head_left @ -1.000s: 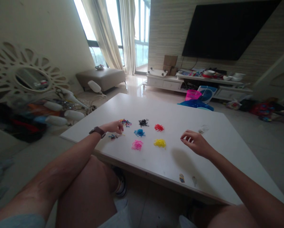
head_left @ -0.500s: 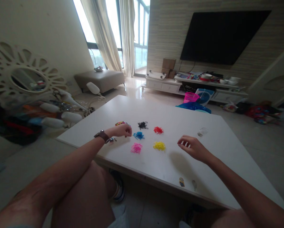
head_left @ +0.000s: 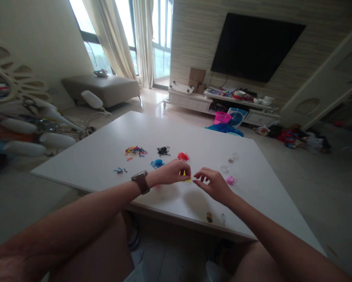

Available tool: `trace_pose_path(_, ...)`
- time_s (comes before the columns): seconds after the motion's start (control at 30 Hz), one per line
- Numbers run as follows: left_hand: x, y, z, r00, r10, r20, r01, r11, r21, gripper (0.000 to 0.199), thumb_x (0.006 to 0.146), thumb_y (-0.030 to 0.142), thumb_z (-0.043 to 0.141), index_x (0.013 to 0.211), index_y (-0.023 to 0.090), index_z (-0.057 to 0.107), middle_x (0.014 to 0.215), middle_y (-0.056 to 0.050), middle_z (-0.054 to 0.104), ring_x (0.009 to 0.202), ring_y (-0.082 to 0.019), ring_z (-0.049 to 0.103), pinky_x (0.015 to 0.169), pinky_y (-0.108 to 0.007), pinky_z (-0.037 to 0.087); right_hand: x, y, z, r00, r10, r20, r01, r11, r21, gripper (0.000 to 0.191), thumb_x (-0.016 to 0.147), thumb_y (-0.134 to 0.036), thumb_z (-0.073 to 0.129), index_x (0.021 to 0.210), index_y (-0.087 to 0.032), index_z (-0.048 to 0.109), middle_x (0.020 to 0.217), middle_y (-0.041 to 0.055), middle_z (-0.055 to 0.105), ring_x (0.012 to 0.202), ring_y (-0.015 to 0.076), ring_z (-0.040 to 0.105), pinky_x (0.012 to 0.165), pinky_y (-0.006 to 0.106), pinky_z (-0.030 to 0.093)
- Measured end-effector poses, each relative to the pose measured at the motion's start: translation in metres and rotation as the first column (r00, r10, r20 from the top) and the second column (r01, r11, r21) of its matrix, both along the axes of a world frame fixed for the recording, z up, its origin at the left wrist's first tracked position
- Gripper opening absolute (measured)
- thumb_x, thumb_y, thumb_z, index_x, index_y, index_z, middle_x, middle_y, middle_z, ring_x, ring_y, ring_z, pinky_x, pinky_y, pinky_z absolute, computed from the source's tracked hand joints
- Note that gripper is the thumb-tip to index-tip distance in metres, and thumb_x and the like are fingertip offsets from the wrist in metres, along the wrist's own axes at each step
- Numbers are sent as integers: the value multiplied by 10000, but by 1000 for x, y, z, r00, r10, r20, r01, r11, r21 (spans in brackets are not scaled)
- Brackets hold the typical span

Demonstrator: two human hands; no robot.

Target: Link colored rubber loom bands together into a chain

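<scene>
The yellow pile point(head_left: 188, 180) lies on the counter point(head_left: 170, 131), partly behind our curled left hand point(head_left: 175, 171), our half-open right hand point(head_left: 213, 183) alongside — we cannot tell if either holds anything. Red pile point(head_left: 183, 156) and blue pile point(head_left: 157, 163) stand separate; a mixed pile point(head_left: 135, 151) remains.

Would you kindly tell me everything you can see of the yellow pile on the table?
The yellow pile is bright yellow and seems made of small, thin, rubbery or plastic-looking pieces. It lies on the white table, on the near side of the red pile. The left hand covers much of it in this view, so only bits show and its outline is hidden; whether the hand touches it is unclear.
</scene>
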State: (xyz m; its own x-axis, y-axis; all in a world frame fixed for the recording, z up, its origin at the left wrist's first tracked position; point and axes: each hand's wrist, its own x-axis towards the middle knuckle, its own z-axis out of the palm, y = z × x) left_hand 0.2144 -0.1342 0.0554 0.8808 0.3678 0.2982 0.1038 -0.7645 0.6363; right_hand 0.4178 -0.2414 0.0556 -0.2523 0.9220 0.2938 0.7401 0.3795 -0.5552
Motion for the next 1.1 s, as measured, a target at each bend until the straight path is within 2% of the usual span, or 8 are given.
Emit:
trace_pose_path(0.2,12,-4,7,1000,-9,22,10,1000,-15,53,841,179,652,797,167,678,718,-3,674,653,-107,608,625,-211,443,4,0,3,1000,5,9,-5,1000,21,99,919,-260,615,851,-215,671,797,17,651,686,143,598,639,277,474)
trace_pose_path(0.37,14,1,6,996,13,88,-10,999,-33,70,816,207,700,850,153,672,812,-25,687,656,-102,610,604,-209,452,9,0,5,999,-36,-2,36,998,57,93,907,-225,619,836,-209,678,794,16,653,670,137,589,624,275,462)
trace_pose_path(0.6,14,0,6,998,-11,65,13,999,-36,103,865,240,659,833,147,687,782,-18,679,663,-96,594,633,-204,449,15,0,10,997,-64,-39,66,996,56,101,899,-232,636,821,-193,688,774,15,656,645,127,582,603,264,458)
trace_pose_path(0.87,15,-2,10,997,3,72,-4,1000,15,120,882,235,642,823,148,701,767,-22,686,670,-104,590,664,-214,444,15,1,11,996,-62,-58,65,996,60,80,885,-216,653,825,-197,702,760,12,651,643,126,583,598,259,457)
trace_pose_path(1.1,10,1,16,992,26,123,-36,996,76,116,862,220,657,795,156,727,744,-35,687,662,-115,586,692,-236,456,13,2,18,983,-79,-166,89,995,54,99,852,-197,674,763,-191,716,725,12,661,619,119,583,545,237,444)
